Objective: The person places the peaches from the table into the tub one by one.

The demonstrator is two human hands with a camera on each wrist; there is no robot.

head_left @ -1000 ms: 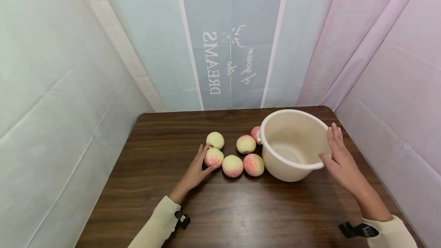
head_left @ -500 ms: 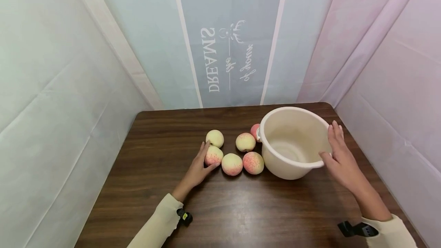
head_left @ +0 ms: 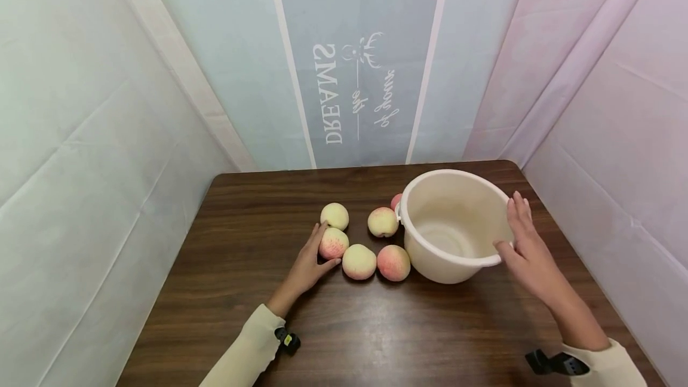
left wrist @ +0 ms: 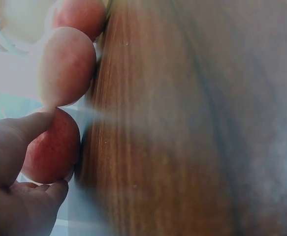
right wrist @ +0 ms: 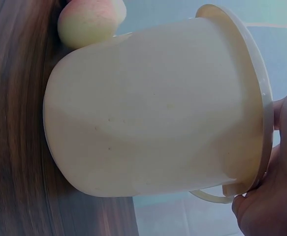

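Observation:
Several yellow-pink peaches lie on the dark wooden table (head_left: pixel 226 267). My left hand (head_left: pixel 304 263) holds the leftmost front peach (head_left: pixel 333 243), thumb on one side and fingers on the other. In the left wrist view this peach (left wrist: pixel 54 147) sits between thumb and fingertips. A pale peach (head_left: pixel 334 216) lies just behind it; two more, a front peach (head_left: pixel 359 262) and a redder peach (head_left: pixel 394 263), run towards the cream bucket (head_left: pixel 441 264). My right hand (head_left: pixel 529 252) grips the bucket's right rim, its thumb reaching over the edge. The bucket stands upright with nothing visible inside.
Another peach (head_left: pixel 383 222) lies left of the bucket. Behind it a red peach (head_left: pixel 395 201) is mostly hidden by the bucket. Fabric walls enclose the table at the left, right and back; the back curtain (head_left: pixel 355 76) carries white lettering.
The bucket and my right hand have shifted slightly left. The two front peaches next to the bucket have moved a little towards me and left. My left hand stays at its peach.

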